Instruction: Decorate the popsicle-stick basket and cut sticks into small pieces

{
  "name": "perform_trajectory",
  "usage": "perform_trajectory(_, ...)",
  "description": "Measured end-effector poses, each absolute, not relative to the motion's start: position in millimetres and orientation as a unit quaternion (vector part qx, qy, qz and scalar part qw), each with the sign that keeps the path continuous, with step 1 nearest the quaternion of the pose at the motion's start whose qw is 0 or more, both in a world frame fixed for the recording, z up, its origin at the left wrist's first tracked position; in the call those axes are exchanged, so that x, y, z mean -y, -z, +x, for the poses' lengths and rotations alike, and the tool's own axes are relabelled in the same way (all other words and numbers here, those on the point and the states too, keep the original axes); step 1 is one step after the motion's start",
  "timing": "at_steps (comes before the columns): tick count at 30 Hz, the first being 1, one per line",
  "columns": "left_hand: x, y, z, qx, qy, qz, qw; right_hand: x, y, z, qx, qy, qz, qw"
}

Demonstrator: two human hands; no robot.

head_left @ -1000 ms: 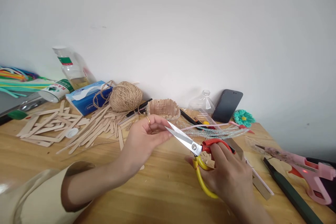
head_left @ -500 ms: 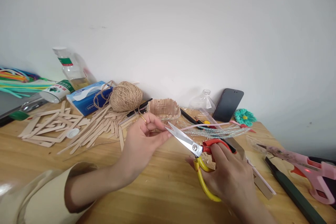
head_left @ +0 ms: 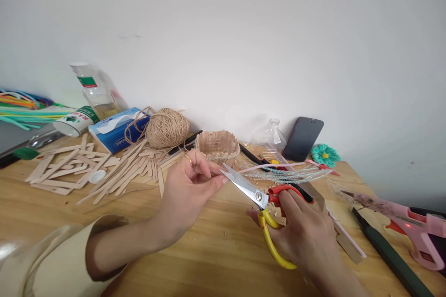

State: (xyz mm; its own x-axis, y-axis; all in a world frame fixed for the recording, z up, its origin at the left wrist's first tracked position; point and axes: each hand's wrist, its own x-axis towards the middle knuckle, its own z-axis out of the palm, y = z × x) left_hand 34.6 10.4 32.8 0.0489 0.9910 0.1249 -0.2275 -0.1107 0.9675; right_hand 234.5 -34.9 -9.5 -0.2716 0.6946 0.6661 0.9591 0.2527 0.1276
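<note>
My right hand (head_left: 306,227) grips scissors (head_left: 245,188) with one red and one yellow handle. Their blades are slightly apart and point up and left to the fingertips of my left hand (head_left: 190,195). Thumb and forefinger of that hand are pinched together at the blade tips; whatever is between them is too small to make out. A thin pink strip (head_left: 268,165) runs rightward from near the blades. Behind the hands stands a small basket of wooden sticks (head_left: 218,145). Silvery tinsel stems (head_left: 299,175) lie right of it.
Wooden sticks (head_left: 135,171), a twine ball (head_left: 167,127) and a blue tissue pack (head_left: 120,130) lie at the left. A phone (head_left: 302,139) leans on the wall beside a teal flower (head_left: 325,155). A pink glue gun (head_left: 404,222) lies at the right, its light red.
The hands and scissors have stayed almost in place. The yellow handle has shifted very slightly down and right, and my left fingers have moved a little.
</note>
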Motion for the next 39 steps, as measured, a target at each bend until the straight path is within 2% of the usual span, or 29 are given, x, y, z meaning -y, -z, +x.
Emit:
perform_trajectory(5,-11.6,-31.4,34.6,-0.384,-0.562,0.489,0.545,35.6,12.3,236.9,0.755,0.276,-0.535,0.261)
perform_trajectory(8,-13.0,-31.7,34.8,-0.38,-0.563,0.488,0.548,34.4,10.2,237.9,0.757,0.216,-0.546,0.287)
perform_trajectory(10,-14.5,-32.4,35.1,-0.386,-0.565,0.484,0.546,33.4,5.7,237.7,0.75,0.109,-0.581,0.297)
perform_trajectory(13,-17.3,-33.0,35.4,-0.396,-0.555,0.483,0.55,33.2,-2.0,236.5,0.724,-0.11,-0.626,0.269)
perform_trajectory(16,-19.5,-31.8,34.8,-0.397,-0.541,0.486,0.56,35.3,-5.2,235.1,0.707,-0.306,-0.589,0.244)
perform_trajectory(20,-20.5,-28.7,33.5,-0.378,-0.535,0.487,0.577,39.0,-4.1,231.6,0.693,-0.43,-0.525,0.243)
perform_trajectory(30,-21.5,-27.9,35.0,-0.341,-0.54,0.494,0.59,41.0,-10.7,223.7,0.684,-0.463,-0.515,0.231)
perform_trajectory(39,-20.8,-27.0,32.9,-0.345,-0.52,0.531,0.574,43.0,-12.1,222.1,0.677,-0.424,-0.562,0.215)
